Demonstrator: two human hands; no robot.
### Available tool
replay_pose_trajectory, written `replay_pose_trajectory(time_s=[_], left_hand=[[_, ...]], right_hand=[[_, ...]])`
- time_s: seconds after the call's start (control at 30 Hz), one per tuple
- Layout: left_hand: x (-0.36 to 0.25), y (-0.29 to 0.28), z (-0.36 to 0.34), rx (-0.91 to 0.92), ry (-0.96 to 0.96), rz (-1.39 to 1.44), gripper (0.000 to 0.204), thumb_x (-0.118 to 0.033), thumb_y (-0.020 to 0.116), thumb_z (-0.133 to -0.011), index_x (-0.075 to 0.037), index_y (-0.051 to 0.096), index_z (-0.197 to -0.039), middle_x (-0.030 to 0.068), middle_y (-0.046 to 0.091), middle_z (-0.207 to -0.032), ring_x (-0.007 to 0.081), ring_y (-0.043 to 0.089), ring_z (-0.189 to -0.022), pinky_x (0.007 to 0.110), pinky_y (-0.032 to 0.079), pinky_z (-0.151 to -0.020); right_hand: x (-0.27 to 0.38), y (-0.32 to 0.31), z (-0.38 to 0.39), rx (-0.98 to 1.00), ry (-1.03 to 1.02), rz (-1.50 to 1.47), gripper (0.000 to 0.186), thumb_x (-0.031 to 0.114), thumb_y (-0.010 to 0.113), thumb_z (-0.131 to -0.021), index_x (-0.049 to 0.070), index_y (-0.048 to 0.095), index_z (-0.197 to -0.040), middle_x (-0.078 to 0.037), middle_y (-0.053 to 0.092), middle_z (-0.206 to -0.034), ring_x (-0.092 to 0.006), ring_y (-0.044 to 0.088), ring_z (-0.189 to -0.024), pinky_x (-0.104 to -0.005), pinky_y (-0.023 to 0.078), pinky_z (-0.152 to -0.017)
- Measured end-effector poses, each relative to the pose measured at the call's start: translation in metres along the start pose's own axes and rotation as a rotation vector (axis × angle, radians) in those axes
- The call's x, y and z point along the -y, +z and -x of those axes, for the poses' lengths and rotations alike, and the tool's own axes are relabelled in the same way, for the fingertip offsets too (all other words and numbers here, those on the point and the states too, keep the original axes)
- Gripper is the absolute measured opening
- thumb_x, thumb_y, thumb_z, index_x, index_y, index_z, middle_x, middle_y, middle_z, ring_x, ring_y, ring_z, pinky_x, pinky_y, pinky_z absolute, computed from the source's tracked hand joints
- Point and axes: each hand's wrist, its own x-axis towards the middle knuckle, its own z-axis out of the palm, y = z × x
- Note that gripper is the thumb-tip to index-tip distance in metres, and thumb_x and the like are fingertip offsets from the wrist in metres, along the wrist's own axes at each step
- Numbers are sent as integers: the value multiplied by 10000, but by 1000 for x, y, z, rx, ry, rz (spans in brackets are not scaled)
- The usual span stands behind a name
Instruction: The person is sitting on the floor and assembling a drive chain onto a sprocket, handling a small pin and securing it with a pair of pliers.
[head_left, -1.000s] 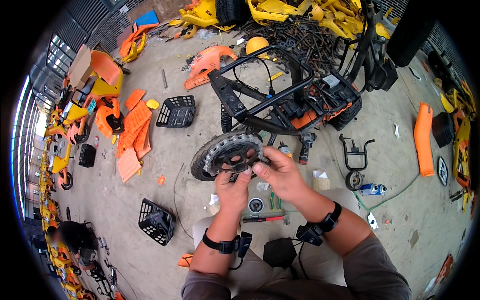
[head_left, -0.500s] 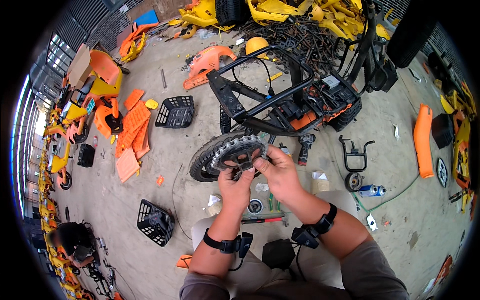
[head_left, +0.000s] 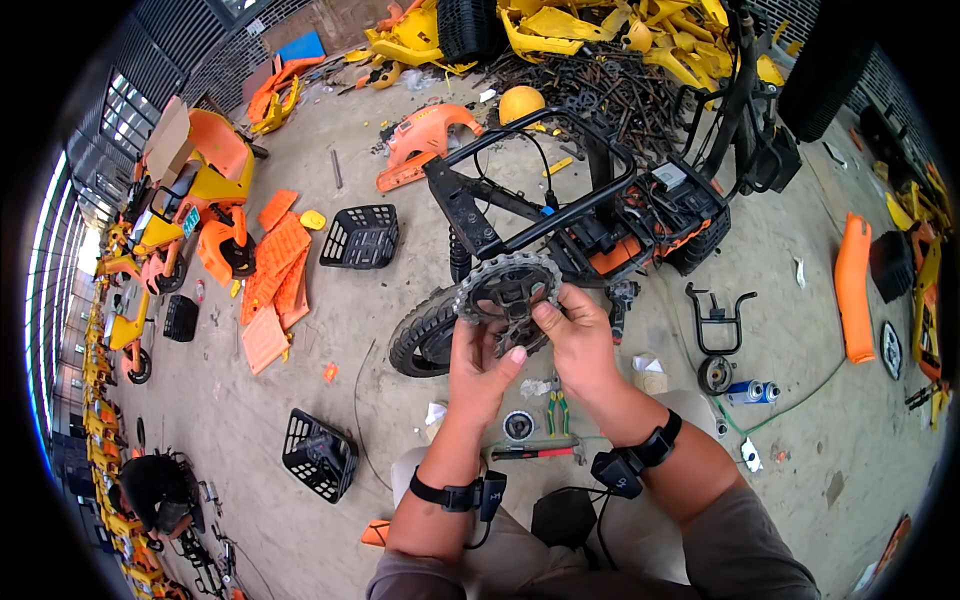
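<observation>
Both my hands hold a dark round sprocket (head_left: 508,285) with what looks like a chain round its rim. Its face is tilted up toward me, in front of a black rear wheel (head_left: 418,335). My left hand (head_left: 482,370) grips its lower left edge, thumb in front and fingers partly hidden behind. On the lower right edge my right hand (head_left: 578,340) pinches it between thumb and fingers. Just beyond stands a stripped black scooter frame (head_left: 470,215) with exposed wiring. Below my hands lie a small round part (head_left: 518,426), green-handled pliers (head_left: 558,412) and a red-and-black hammer (head_left: 540,451).
A cordless drill (head_left: 621,305) lies right of the wheel. Further right are a black bracket (head_left: 716,322), spray cans (head_left: 750,391) and an orange panel (head_left: 853,290). Black baskets (head_left: 360,238) and orange panels (head_left: 275,270) lie left. Another person (head_left: 160,490) works at lower left.
The sprocket has been raised slightly and turned to show more of its face. My left thumb has shifted on it. The whole view has moved a little, showing more of the pliers.
</observation>
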Motion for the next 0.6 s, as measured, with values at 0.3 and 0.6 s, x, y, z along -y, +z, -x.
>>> replay_pose_trajectory(time_s=[0.3,0.6], left_hand=[[-28,-19,-3,-75,375,-401,920,-265,797,-739,-34,247,-1440,178,404,-1380,289,407,-1272,431,300,-1074],[-46,-13,14,72,108,-762,644,44,792,-696,17,465,-1250,126,556,-1182,172,563,-1040,298,492,-870]], right_hand=[[10,-21,-2,28,-175,625,194,88,703,-808,-20,638,-956,-120,642,-897,-247,600,-868,-321,459,-794],[2,-23,10,242,-431,884,162,35,720,-722,16,636,-859,-89,631,-820,-305,548,-807,-398,434,-717]])
